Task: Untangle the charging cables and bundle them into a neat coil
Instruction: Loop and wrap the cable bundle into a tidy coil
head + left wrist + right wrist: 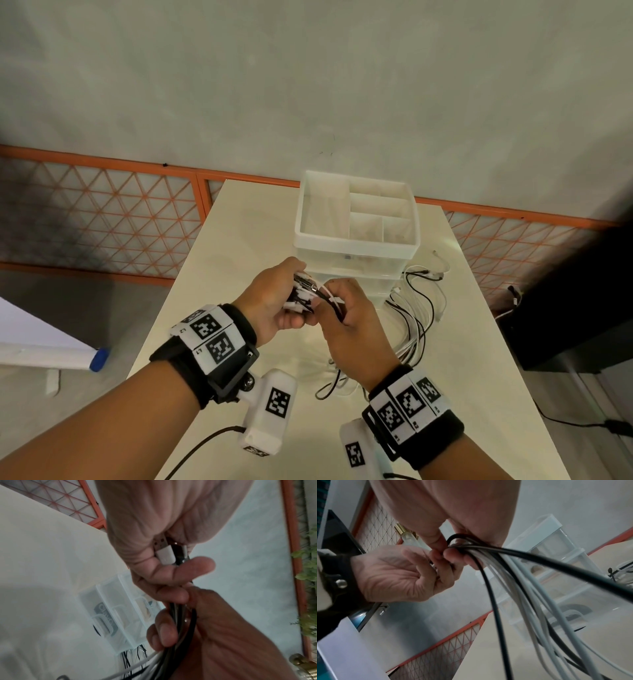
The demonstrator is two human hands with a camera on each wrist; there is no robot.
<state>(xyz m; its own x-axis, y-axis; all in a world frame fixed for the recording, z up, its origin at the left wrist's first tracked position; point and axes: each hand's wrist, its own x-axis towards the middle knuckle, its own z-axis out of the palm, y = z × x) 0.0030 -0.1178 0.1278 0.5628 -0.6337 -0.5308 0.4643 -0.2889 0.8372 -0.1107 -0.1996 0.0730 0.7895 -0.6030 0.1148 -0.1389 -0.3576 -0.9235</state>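
Observation:
Several black and white charging cables hang as one bunch from both hands above the cream table. My left hand grips the plug ends; a white USB plug shows against its palm in the left wrist view. Just to its right, my right hand pinches the same strands where they leave the left fist. The cables droop right and down onto the table in loose loops. The left hand appears at the left in the right wrist view, fingers curled.
A translucent white drawer organizer with a divided top tray stands just behind the hands. Loose cable ends lie to its right. A black block stands beyond the table's right edge. An orange lattice fence runs behind.

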